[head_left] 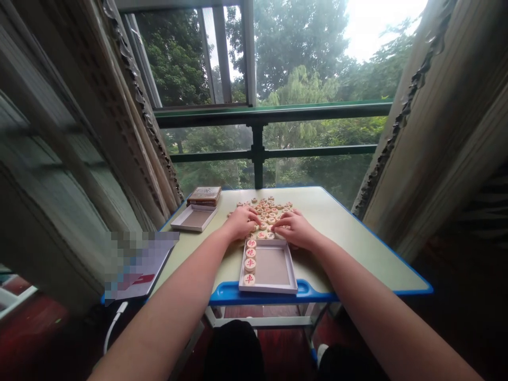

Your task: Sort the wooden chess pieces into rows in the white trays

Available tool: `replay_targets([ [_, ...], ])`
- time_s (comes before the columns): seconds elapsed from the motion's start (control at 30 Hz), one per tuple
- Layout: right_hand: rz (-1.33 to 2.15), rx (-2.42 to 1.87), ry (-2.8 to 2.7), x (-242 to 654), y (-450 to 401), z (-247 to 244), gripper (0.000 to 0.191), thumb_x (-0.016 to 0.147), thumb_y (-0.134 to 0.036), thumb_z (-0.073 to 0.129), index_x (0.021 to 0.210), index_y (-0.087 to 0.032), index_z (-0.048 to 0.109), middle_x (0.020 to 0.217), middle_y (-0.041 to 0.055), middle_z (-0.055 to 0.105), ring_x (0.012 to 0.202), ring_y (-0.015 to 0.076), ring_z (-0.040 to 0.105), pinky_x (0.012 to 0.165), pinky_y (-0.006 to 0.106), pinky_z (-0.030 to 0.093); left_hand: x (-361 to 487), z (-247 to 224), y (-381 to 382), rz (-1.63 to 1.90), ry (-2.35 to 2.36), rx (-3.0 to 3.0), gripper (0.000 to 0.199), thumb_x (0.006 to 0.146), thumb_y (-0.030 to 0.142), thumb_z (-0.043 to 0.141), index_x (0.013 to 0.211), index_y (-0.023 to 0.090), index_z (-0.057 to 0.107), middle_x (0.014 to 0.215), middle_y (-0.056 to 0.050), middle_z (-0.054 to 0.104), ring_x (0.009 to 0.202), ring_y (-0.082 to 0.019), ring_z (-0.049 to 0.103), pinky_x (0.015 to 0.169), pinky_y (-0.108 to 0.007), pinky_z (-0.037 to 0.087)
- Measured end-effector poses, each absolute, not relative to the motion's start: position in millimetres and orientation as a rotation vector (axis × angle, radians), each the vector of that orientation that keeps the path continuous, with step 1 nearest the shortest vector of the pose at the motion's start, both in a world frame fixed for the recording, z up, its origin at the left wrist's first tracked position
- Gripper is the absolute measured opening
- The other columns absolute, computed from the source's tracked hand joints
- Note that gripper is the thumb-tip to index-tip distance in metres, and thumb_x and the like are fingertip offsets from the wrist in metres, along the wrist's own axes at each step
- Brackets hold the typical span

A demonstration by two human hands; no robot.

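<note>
Round wooden Chinese chess pieces (264,209) lie in a loose pile in the middle of the table. My left hand (241,222) is at the pile's left side, fingers stretched over the pieces. At the right side, my right hand (296,229) has its fingers apart, the tips touching or just over pieces. Neither hand visibly lifts one. Nearer me, a shallow white box tray (275,264) holds several pieces with red characters in a column along its left wall. A few more pieces sit just beyond its far edge. Pieces under my palms are hidden.
The pale table (345,243) has a blue rim. At its back left are another shallow box tray (194,218) and a brown box (204,196). A partly blurred flat device (143,270) lies at the left edge, beside a white cable (115,323). Window railing and curtains stand beyond.
</note>
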State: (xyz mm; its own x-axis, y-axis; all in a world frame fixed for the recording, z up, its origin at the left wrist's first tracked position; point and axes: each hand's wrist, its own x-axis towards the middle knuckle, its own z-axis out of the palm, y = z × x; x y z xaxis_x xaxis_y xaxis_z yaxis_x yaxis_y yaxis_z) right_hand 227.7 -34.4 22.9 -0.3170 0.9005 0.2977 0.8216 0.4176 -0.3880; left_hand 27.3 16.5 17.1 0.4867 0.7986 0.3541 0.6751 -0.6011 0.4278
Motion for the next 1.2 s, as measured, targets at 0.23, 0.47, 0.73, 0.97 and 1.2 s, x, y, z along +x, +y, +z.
replay_targets([
  [0.23,0.164,-1.532,-2.168,228.3,-27.0,20.0,0.018,0.074,-0.036,0.061,0.080,-0.024,0.073,0.086,0.0054,0.063,0.092,0.0209,0.053,0.094,0.038,0.031,25.9,13.6,21.3,0.725,1.299,2.552,0.033,0.072,0.007,0.046,0.084,0.019,0.073,0.099,-0.005,0.066,0.094,-0.017,0.059,0.092,-0.027,0.045],
  [0.47,0.134,-1.616,-2.108,234.2,-25.0,22.5,0.025,0.079,-0.036,0.054,0.089,-0.023,0.073,0.095,0.0062,0.065,0.092,0.0202,0.054,0.092,0.035,0.034,20.7,10.4,29.0,0.770,1.537,2.418,0.045,0.071,0.001,0.046,0.107,0.018,0.066,0.118,-0.008,0.061,0.109,-0.020,0.055,0.097,-0.029,0.039],
  [0.73,0.035,-1.663,-2.120,238.3,-23.3,22.1,0.026,0.080,-0.036,0.051,0.084,-0.024,0.074,0.095,0.0062,0.066,0.090,0.0212,0.053,0.086,0.035,0.036,22.3,7.1,33.2,0.627,1.466,2.490,0.037,0.077,0.012,0.044,0.103,0.022,0.068,0.114,-0.003,0.064,0.108,-0.018,0.055,0.097,-0.027,0.039],
  [0.97,0.111,-1.485,-2.251,233.1,-26.3,21.2,0.023,0.080,-0.032,0.052,0.083,-0.026,0.074,0.095,0.0042,0.067,0.090,0.0196,0.055,0.094,0.039,0.032,23.5,12.1,31.7,0.550,1.538,2.597,0.034,0.079,0.014,0.043,0.099,0.023,0.069,0.111,-0.003,0.065,0.105,-0.019,0.055,0.094,-0.030,0.041],
  [1.2,0.155,-1.600,-2.164,228.3,-21.8,34.0,0.026,0.078,-0.024,0.051,0.091,-0.021,0.072,0.100,0.0050,0.068,0.094,0.0204,0.057,0.084,0.030,0.042,27.1,19.7,24.1,0.521,1.630,2.633,0.029,0.084,0.030,0.043,0.096,0.025,0.069,0.106,-0.004,0.066,0.101,-0.022,0.056,0.089,-0.033,0.043],
])
